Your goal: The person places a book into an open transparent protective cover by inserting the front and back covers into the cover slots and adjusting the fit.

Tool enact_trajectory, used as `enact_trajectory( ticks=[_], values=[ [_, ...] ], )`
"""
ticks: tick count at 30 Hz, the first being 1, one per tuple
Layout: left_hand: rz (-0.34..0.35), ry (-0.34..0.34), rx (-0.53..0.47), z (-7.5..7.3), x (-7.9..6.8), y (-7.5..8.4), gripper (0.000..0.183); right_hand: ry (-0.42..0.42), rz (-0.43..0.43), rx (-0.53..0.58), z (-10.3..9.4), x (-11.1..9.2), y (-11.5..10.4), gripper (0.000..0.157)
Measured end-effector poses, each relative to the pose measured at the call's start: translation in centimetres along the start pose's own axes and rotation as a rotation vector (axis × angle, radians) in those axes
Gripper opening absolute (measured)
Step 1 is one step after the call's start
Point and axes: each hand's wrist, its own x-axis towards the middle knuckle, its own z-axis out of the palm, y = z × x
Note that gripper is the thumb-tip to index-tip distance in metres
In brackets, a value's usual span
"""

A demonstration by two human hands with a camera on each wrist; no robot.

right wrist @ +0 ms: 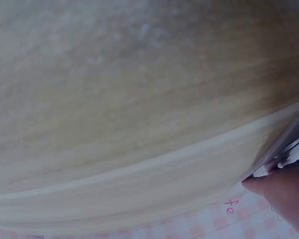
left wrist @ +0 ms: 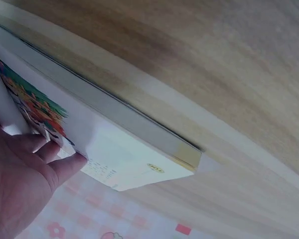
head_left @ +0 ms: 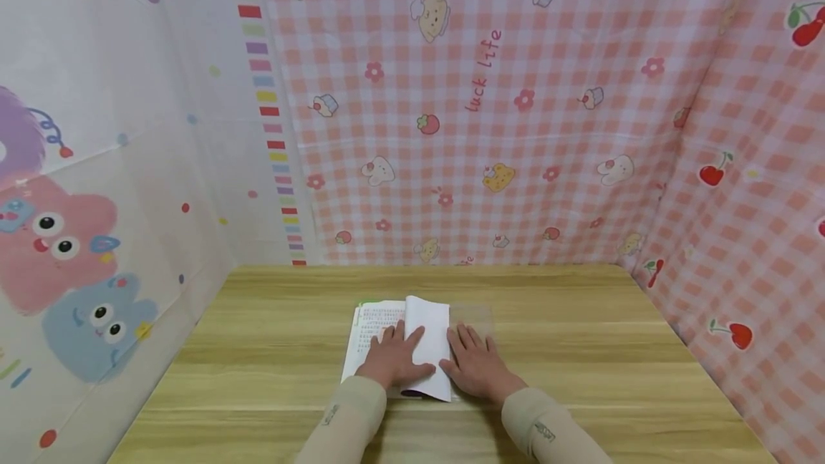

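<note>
An open book (head_left: 351,356) lies on the wooden table, printed text on its left page. A white leaf or flap (head_left: 428,324) stands slightly raised over the book's middle. My left hand (head_left: 392,360) rests across the text page and this leaf, fingers spread. In the left wrist view, the left fingers (left wrist: 70,167) touch a page beside a colourful picture (left wrist: 37,102), and the thick page edges show below. Flat at the leaf's right edge lies my right hand (head_left: 477,364), over a clear cover (head_left: 485,315). Only part of the right hand (right wrist: 284,194) appears in the right wrist view, by a shiny dark edge.
The wooden table (head_left: 580,349) extends to both sides of the book. Behind it hangs a pink checked cloth (head_left: 490,213) with fruit and cartoon prints. A white cartoon cloth (head_left: 200,235) hangs at left, and another checked cloth (head_left: 760,249) at right.
</note>
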Motion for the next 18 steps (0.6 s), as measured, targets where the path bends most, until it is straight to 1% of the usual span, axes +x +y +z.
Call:
enact_trajectory(
  ticks=[4, 9, 14, 18],
  values=[
    [-0.009, 0.001, -0.053, 0.0, 0.1, 0.1, 0.078, 0.006, -0.005, 0.003, 0.3, 0.1, 0.4, 0.067],
    [-0.002, 0.023, -0.102, 0.0, 0.2, -0.1, 0.08, 0.01, 0.0, 0.003, 1.0, 0.4, 0.8, 0.071],
    [0.007, 0.026, -0.1, 0.1, 0.5, -0.3, 0.081, 0.04, -0.004, 0.013, 1.4, 0.7, 1.2, 0.07],
    [0.005, 0.009, -0.101, 0.1, 0.7, -0.3, 0.083, 0.03, 0.004, 0.02, 1.4, 0.7, 1.3, 0.071]
  ],
)
